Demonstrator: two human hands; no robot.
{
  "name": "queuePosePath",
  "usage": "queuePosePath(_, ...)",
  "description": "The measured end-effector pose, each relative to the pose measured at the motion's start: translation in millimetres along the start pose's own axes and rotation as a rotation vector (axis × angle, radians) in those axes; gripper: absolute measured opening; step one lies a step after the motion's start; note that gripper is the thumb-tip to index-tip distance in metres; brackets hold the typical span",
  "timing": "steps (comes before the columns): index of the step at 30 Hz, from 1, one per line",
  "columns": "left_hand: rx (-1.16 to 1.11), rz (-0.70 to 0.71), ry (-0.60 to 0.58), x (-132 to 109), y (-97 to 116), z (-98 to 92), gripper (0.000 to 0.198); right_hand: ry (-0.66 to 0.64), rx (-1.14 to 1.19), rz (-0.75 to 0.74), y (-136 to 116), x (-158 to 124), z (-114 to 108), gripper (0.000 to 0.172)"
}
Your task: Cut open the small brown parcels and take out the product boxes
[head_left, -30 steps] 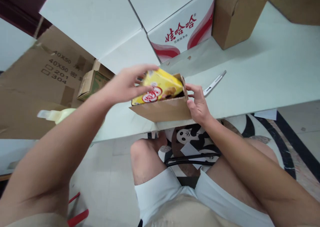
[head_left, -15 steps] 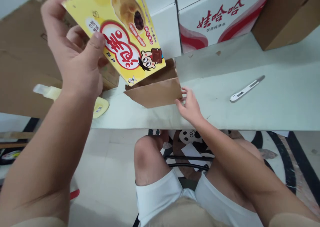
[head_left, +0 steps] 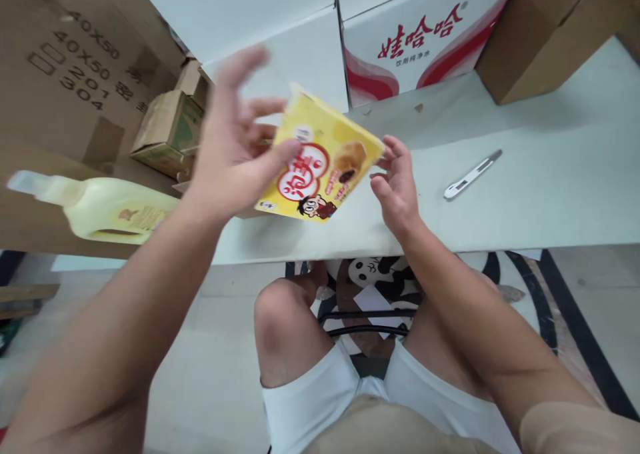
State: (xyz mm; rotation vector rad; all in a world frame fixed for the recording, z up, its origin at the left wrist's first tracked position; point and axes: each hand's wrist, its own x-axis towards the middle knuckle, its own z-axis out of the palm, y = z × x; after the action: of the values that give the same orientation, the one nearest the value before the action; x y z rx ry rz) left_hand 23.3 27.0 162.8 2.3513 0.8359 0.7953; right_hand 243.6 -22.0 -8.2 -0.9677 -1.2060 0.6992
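My left hand grips a yellow snack box by its left side, thumb on the printed front and one finger raised and blurred. The snack box is tilted above the table. At its right corner is my right hand, thumb and fingers apart, the fingertips close to the corner or touching it. A brown cardboard sliver shows below the snack box; the rest of that cardboard is hidden behind it.
A pale yellow bottle lies by my left forearm, before a large brown carton. Smaller cartons stand behind. White water cartons and a brown box line the back. A white utility knife lies at the right.
The snack box has come down and right in my left hand and turned. My right hand has left the open brown box and moved up to the snack box's corner. The view has shifted left.
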Motion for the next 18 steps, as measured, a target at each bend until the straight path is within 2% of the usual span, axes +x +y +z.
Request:
queuePosePath(2,-0.048,-0.035,-0.135,16.8,0.6,26.4,0.072,-0.013,-0.021,-0.015,-3.0,1.5,-15.9,0.086)
queuePosePath(4,-0.064,-0.032,-0.249,36.4,-4.3,47.3,0.067,-0.063,-0.064,0.033,-2.7,1.5,-30.2,0.079)
queuePosePath(6,-0.062,-0.014,-0.262,55.0,-18.1,62.9,0.061,-0.039,-0.113,0.115,3.3,1.8,-43.7,0.068)
queuePosePath(7,-0.065,-0.017,-0.213,62.3,-28.5,70.3,0.06,0.007,-0.125,0.16,8.7,2.4,-50.0,0.063)
queuePosePath(9,-0.092,-0.069,-0.027,69.6,-53.2,87.9,0.059,0.14,-0.102,0.241,23.0,4.3,-60.1,0.058)
queuePosePath(11,-0.167,-0.181,0.187,65.0,-75.7,112.7,0.054,0.265,-0.046,0.289,37.7,5.7,-64.6,0.059)
queuePosePath(12,-0.22,-0.257,0.252,58.9,-83.8,127.7,0.05,0.304,-0.029,0.296,43.9,5.6,-64.4,0.06)
queuePosePath(14,-0.351,-0.438,0.274,43.7,-92.6,159.3,0.038,0.33,-0.056,0.294,52.9,3.9,-59.9,0.059)
queuePosePath(16,-0.468,-0.588,0.284,32.0,-94.7,186.0,0.029,0.338,-0.201,0.3,58.5,3.4,-52.9,0.056)
queuePosePath(18,-0.482,-0.623,0.317,31.0,-94.8,199.4,0.028,0.361,-0.383,0.317,62.5,10.7,-47.0,0.056)
